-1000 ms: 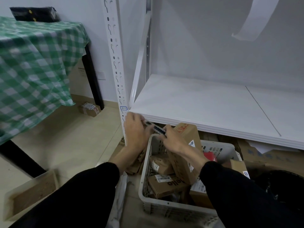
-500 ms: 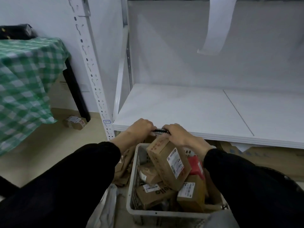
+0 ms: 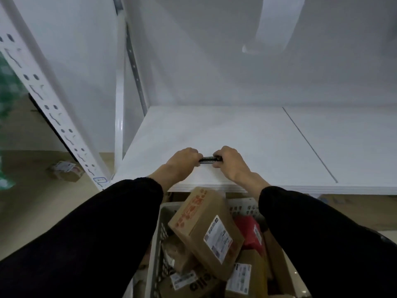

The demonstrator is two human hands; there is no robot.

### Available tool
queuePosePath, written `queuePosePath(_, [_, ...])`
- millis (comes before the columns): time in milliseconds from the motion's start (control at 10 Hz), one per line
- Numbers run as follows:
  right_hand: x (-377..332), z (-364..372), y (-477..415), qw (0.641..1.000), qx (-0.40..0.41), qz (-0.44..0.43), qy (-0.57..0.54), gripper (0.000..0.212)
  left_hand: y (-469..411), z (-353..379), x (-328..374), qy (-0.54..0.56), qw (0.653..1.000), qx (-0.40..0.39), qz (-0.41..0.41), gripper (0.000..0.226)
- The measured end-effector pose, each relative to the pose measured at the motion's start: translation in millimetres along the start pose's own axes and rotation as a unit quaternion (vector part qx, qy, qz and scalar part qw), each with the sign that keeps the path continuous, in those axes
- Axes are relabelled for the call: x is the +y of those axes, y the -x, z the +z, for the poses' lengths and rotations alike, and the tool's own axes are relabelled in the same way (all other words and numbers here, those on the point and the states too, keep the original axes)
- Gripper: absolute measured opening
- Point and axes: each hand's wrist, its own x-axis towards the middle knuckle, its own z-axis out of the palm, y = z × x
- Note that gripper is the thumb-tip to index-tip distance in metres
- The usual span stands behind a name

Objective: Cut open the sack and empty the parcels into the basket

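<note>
Head: left hand (image 3: 182, 161), right hand (image 3: 231, 163) hold one dark tool (image 3: 207, 160); one basket (image 3: 159, 237) below.

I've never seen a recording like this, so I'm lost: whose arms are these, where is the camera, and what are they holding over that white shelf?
There is no machine here. A person in black sleeves wears one wide-angle camera on the head, looking forward and down, so you see their own arms. The left hand and right hand both grip one small dark tool over the white shelf. It may be the cutter, but it is too small to tell. Below the shelf's front edge stands a pale basket holding parcels: a big brown box on top and a red parcel beside it.
</note>
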Motion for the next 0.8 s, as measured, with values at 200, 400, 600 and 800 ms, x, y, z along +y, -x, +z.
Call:
queuePosePath(200, [29.0, 26.9, -46.3, 0.997, 0.021, 0.046, -0.056, 0.022, -48.5, 26.3, -25.2, 0.024, 1.0, 0.001, -0.007, 0.018])
queuePosePath(400, [44.0, 40.8, -72.7, 0.984, 0.049, 0.083, -0.148, 0.035, -79.6, 42.3, -42.1, 0.034, 0.999, -0.002, -0.025, 0.017])
queuePosePath(600, [46.7, 43.3, -75.6, 0.985, 0.064, 0.097, -0.129, 0.033, -79.0, 61.5, -46.4, 0.075, 0.996, 0.037, -0.041, 0.019])
queuePosePath(800, [26.0, 4.1, -57.9, 0.996, 0.062, 0.054, 0.04, 0.046, -50.9, 42.3, -47.2, 0.055, 0.997, 0.046, -0.009, 0.028])
